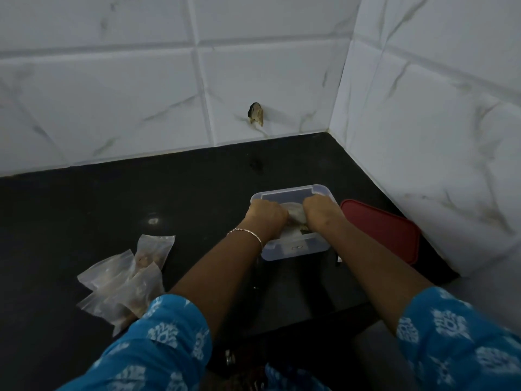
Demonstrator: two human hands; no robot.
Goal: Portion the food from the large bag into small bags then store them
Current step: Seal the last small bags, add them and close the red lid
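Note:
A clear plastic container (293, 251) stands on the black counter near the right wall. Both hands reach into it from the front. My left hand (265, 214) and my right hand (320, 213) have curled fingers that grip a small filled bag (294, 214) lying inside the container, one hand at each side of it. Their fingertips are hidden behind the knuckles. Several small clear bags (127, 280) holding brownish food lie in a loose pile on the counter to the left.
A red lid (386, 230) lies flat just right of the container, close to the tiled side wall (423, 136). The tiled back wall has a chipped hole (256, 114). The black counter (112, 198) stretches to the left.

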